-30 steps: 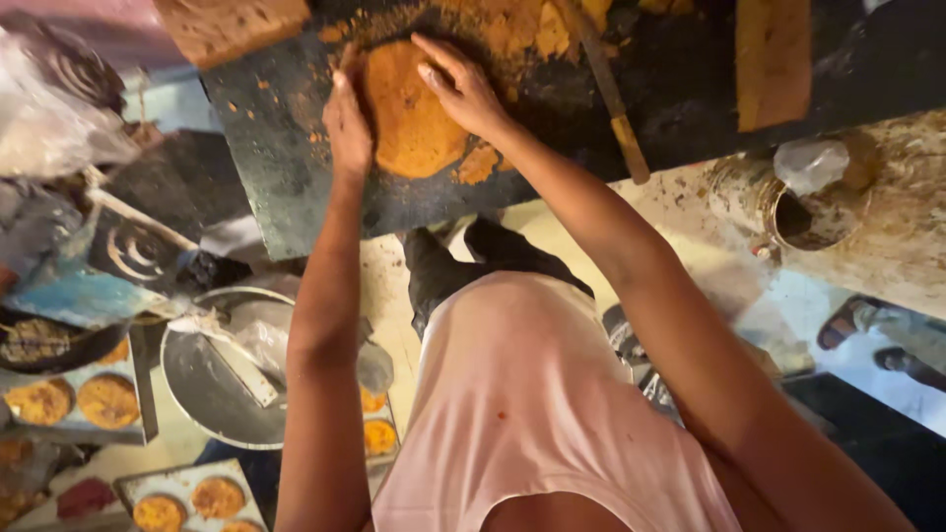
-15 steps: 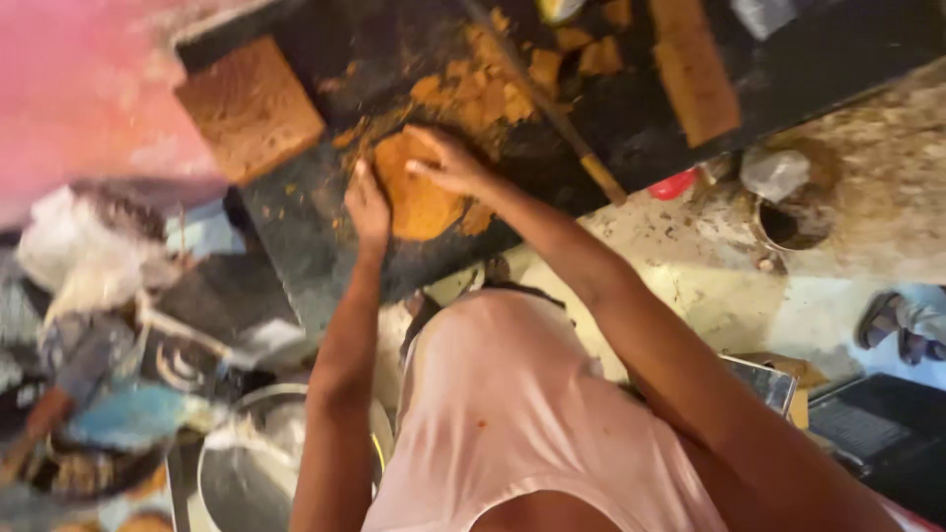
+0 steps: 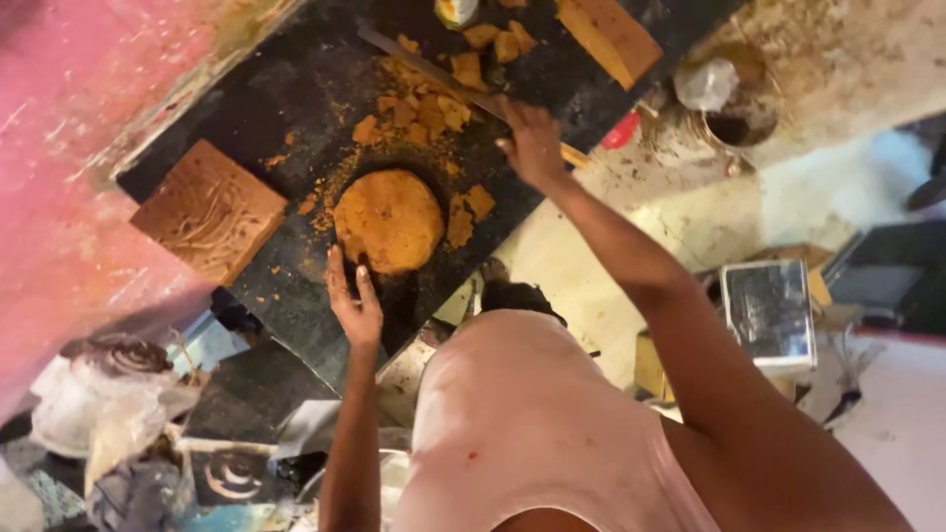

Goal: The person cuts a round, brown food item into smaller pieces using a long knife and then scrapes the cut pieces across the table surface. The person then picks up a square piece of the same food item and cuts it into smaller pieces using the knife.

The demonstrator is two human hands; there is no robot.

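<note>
On the dark stone slab (image 3: 296, 89), a round flattened disc of orange-brown clay (image 3: 388, 219) lies near the slab's near edge, between the person's two hands. The left hand (image 3: 353, 300) rests flat on the slab just below and to the left of the disc, fingers stretched out and together, the fingertips reaching the disc's lower rim or lying just beside it; it holds nothing. The right hand (image 3: 532, 146) is up and to the right of the disc, apart from it, with the fingers loosely curled over a long thin wooden stick (image 3: 434, 71) that lies slantwise across the slab. Whether the hand actually grips the stick or only lies on it cannot be told from this view.

Broken clay lumps and crumbs (image 3: 434, 103) are scattered above the disc, between it and the stick, and two flat scraps (image 3: 469, 212) lie just to the disc's right. A square wooden block (image 3: 209, 210) with a scored face sits at the slab's left corner, well clear of the left hand. A second wooden board (image 3: 609, 37) lies at the top, beyond the right hand. A dirty round pot (image 3: 734, 99) stands on the floor to the right of the slab.
</note>
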